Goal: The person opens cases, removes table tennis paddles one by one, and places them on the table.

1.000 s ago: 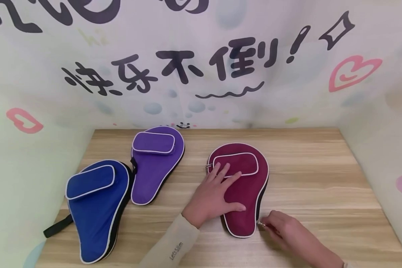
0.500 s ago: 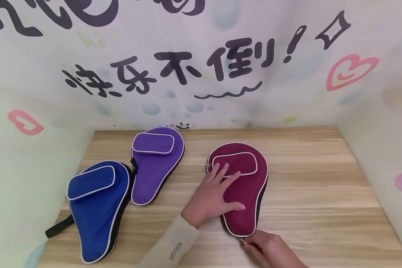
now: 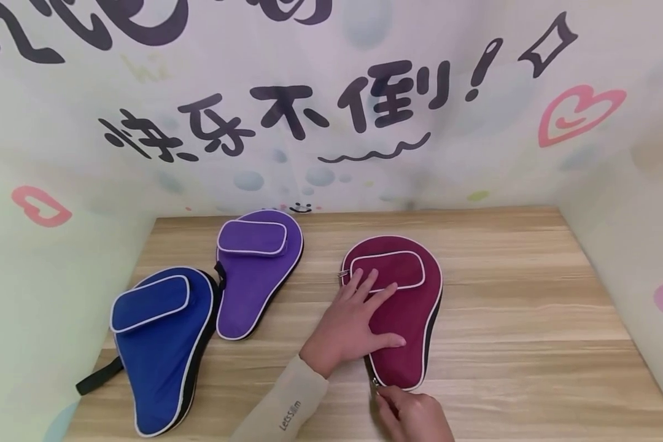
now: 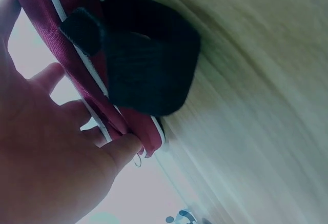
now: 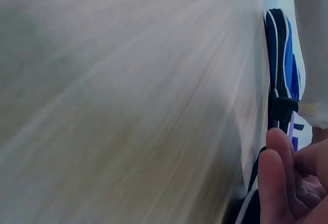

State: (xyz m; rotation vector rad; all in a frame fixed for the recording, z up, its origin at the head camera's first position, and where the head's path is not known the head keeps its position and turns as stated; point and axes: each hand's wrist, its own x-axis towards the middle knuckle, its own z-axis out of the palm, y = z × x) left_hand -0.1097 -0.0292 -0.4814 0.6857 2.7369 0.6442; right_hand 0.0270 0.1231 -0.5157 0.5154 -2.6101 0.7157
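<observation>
In the head view a maroon table tennis paddle case [image 3: 400,325] with white piping lies flat, handle end toward me. My left hand [image 3: 345,325] rests on it with spread fingers, the tips over its small pocket [image 3: 389,270]. At the bottom left of the handle end, my right hand [image 3: 414,414] pinches a metal zipper pull [image 3: 374,382], mostly covered by its fingertips. In the right wrist view, the fingers [image 5: 274,183] are curled together close beside the case's dark edge. A black loop strap [image 4: 151,55] hangs off the maroon case in the left wrist view.
To the left lie a purple paddle case [image 3: 254,288] and a blue paddle case [image 3: 157,350] with a black strap [image 3: 99,376]. All sit on a wood-grain table [image 3: 530,307]. A printed white backdrop [image 3: 287,172] rises behind the table and along its sides.
My right hand has drawn the zipper pull from the case's right side, around the handle's bottom end, to its left side. My left hand stays put on the case.
</observation>
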